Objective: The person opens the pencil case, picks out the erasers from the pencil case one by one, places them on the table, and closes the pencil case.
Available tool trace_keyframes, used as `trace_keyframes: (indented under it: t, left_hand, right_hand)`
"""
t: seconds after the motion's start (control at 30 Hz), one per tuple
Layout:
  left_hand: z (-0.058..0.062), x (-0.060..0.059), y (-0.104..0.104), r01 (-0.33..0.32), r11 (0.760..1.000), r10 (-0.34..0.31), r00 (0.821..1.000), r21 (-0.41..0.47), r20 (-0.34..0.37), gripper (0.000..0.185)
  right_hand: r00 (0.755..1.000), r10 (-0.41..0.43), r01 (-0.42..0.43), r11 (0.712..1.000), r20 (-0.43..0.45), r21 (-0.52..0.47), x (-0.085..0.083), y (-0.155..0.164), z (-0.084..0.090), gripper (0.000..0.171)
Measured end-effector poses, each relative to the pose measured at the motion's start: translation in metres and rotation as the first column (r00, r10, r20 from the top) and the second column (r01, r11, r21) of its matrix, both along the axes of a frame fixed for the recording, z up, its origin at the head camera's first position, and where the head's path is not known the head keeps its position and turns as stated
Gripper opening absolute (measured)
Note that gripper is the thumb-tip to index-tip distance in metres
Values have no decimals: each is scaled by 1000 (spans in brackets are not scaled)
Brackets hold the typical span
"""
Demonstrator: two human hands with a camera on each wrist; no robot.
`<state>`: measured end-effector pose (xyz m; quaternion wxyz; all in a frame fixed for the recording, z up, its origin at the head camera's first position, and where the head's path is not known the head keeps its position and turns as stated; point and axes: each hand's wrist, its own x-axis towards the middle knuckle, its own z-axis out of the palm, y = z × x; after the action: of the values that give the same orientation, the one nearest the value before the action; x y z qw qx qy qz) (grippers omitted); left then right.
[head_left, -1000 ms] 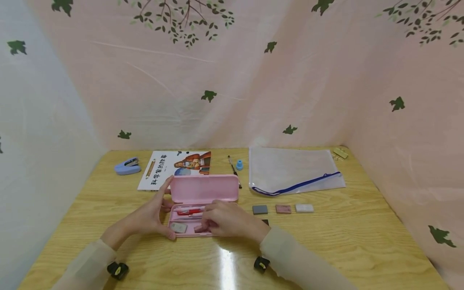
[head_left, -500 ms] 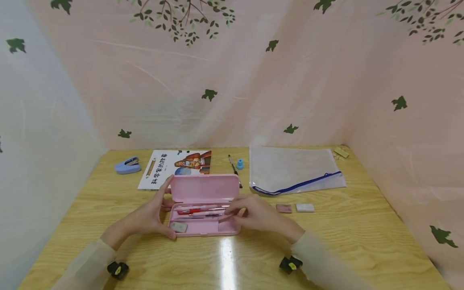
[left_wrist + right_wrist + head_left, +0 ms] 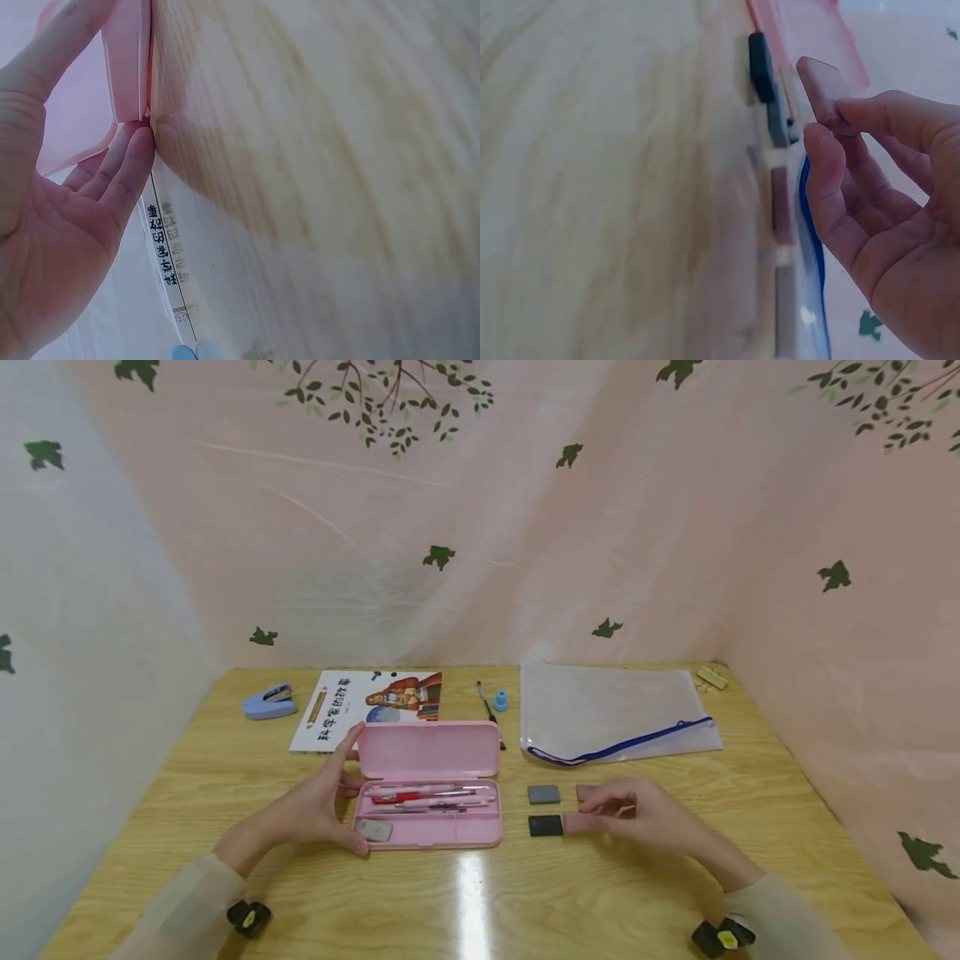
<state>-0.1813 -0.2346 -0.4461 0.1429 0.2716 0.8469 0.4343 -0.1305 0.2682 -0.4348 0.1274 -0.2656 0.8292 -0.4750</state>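
A pink pencil case (image 3: pixel 429 839) lies with its lid raised on the table, holding several pens (image 3: pixel 427 800) and a pale grey eraser (image 3: pixel 375 831). My left hand (image 3: pixel 318 806) grips its left end, thumb at the front corner and fingers behind by the lid; the left wrist view shows that hold close up. To the right, my right hand (image 3: pixel 648 814) pinches a pink eraser (image 3: pixel 823 86) between thumb and fingers, raised off the table in the right wrist view. Near it lie a black eraser (image 3: pixel 545 826), a grey eraser (image 3: pixel 543 794) and a partly covered reddish eraser (image 3: pixel 587 792).
Behind the case are a booklet (image 3: pixel 322 706), a blue stapler (image 3: pixel 269 702), a dark thin pen or brush (image 3: pixel 487 706) and a small blue object (image 3: pixel 500 699). A clear zip pouch (image 3: pixel 607 710) lies at the back right, near a yellowish clip (image 3: pixel 712 677).
My right hand has lifted the pink eraser out of the pencil case and carried it right, beside the black eraser. My left hand keeps its hold on the case.
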Motion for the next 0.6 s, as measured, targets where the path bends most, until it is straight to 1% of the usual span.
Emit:
trace_keyframes:
  t: [0.13,0.23,0.4,0.5,0.6]
  left_hand:
    - [0,0,1,-2,1000,2,1000,-5,4,152]
    - [0,1,1,-2,1000,2,1000,-6,3,152]
    - [-2,1,2,6,1000,-6,1000,-1,-5,152]
    - [-3,1,1,14,1000,-14,1000,2,-17,151]
    - [-2,1,0,14,1000,-13,1000,5,-22,151]
  right_hand:
    - [997,-20,21,1000,74,-17,2,20,-9,15]
    - [987,-51,54,998,152,-13,2,28,-13,16]
    - [947,-125,134,991,296,-9,3,33,-17,22]
    - [928,-144,159,987,343,-15,4,33,-18,26]
    - [926,-138,158,987,350,-30,3,32,-18,28]
